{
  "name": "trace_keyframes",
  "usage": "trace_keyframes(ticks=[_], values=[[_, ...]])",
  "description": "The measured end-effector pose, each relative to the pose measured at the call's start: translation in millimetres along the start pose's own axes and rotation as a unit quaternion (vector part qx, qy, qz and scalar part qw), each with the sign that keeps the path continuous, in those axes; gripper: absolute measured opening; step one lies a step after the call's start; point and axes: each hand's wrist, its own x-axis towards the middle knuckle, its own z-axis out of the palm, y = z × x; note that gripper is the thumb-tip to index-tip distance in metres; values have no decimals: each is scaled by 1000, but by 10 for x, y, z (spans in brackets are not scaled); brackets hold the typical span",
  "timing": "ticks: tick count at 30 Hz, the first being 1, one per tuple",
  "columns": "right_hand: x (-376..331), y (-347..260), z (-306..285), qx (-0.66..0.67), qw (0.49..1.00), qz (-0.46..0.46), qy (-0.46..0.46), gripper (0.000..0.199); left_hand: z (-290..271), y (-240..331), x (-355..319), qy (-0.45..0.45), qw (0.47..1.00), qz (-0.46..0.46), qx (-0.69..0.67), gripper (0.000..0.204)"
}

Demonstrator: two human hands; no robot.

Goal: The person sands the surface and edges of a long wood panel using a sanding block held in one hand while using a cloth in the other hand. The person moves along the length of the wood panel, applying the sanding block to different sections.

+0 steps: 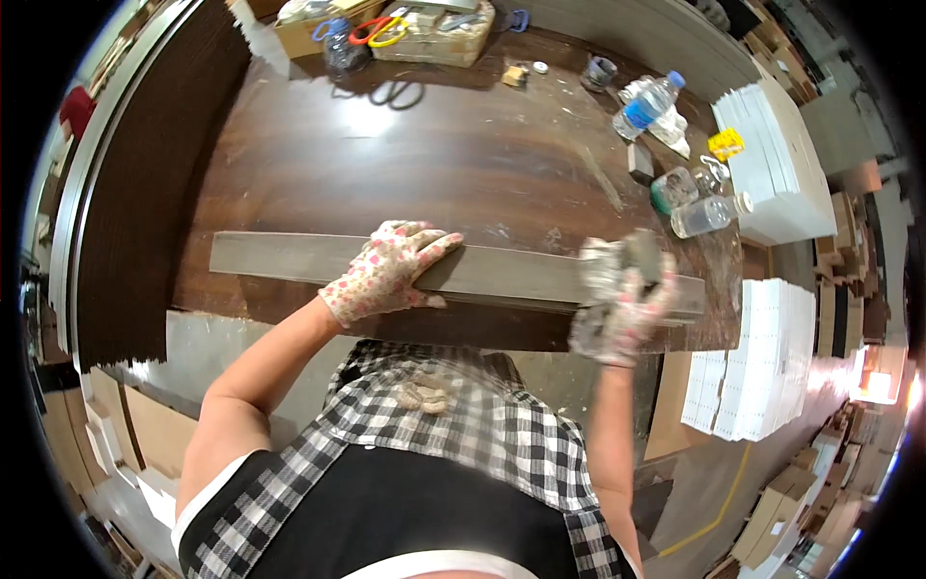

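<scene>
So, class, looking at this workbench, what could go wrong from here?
The long grey strip lies along the near side of the tabletop, so it might slip if the left hand eases off. The white-capped clear bottle sits near the right edge; a wide sweep by the right hand could knock it.

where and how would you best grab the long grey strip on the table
The long grey strip is probably best taken at its bare left end, coming from the left, with thumb and fingers spanning its two long edges. It lies flat and looks narrow enough to span there; the left hand rests nearer the middle, and the right hand, blurred, is over the right part.
</scene>
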Motion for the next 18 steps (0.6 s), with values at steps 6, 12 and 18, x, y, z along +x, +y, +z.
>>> trace_keyframes(ticks=[6,12,18], values=[[-662,-1462,1027,451,863,182,-135,50,233,165,-126,272,932,47,-237,102],[-416,-1172,756,374,899,112,-197,41,53,63,-586,240,934,75,-254,56],[-454,-1215,961,147,921,-127,-339,44,-10,-393,-1328,141,977,18,-161,61]])
